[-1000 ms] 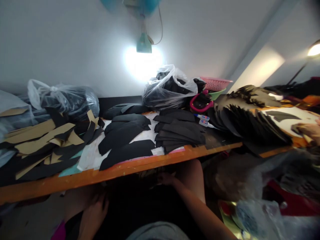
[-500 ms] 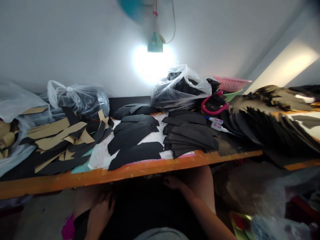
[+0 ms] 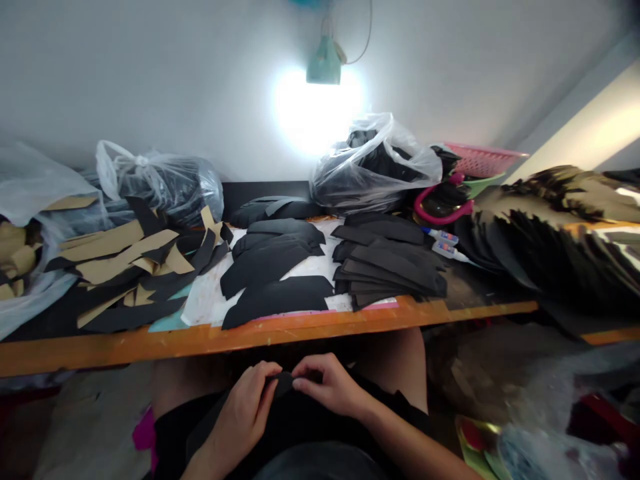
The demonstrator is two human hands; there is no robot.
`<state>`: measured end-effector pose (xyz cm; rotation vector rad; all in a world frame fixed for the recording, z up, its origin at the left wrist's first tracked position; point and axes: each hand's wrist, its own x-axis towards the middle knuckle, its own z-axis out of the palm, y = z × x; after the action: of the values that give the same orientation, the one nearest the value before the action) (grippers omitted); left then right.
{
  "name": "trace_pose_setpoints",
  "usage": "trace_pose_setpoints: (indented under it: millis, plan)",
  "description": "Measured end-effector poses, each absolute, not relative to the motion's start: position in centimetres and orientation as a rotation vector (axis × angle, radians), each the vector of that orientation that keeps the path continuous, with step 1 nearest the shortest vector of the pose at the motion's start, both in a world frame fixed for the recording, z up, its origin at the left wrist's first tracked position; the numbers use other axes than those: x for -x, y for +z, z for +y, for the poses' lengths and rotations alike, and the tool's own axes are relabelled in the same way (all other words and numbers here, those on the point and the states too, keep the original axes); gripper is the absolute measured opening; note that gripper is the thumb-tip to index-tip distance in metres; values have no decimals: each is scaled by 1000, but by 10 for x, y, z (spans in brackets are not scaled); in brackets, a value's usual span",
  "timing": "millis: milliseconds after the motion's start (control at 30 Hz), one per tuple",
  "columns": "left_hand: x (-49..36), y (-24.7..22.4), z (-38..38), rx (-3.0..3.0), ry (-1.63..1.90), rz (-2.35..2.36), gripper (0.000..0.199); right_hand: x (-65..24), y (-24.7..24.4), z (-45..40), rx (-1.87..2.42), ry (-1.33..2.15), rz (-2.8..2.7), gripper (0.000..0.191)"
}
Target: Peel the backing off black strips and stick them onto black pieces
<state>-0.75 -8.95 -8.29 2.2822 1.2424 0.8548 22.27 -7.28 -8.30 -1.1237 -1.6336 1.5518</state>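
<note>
Over the lap, my left hand and my right hand face each other, thumbs and fingertips pinched. Between the fingertips is the edge of a dark piece, which blends into the black clothing, so its full shape cannot be made out. Beyond the orange table edge, curved black pieces lie overlapping on white paper. To their right sits a stack of similar dark pieces.
Black and tan scraps cover the table's left side, near plastic bags. A filled plastic bag, pink basket, glue bottles and fanned black sheets stand farther right. A lamp hangs above.
Both hands have come up from the thighs and moved together over the lap, and a dark piece now shows between them. The camera view has shifted slightly.
</note>
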Motion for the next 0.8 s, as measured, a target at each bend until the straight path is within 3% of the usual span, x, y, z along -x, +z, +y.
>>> trace_pose_setpoints:
  millis: [200,367,600,800]
  plan:
    - [-2,-70,-85,-2240,985,1224,20,-229,-63,-69,1118,1669,-1464,23]
    - [-8,-65,-84,-2253,1025,1206,21,-237,-65,-66,1086,1892,-1280,36]
    - [-15,-56,-79,-2309,1029,913,48,-226,-72,-75,938,2026,-960,39]
    - [-24,-54,-80,-2007,1193,897,25,-213,-77,-77,821,2026,-707,42]
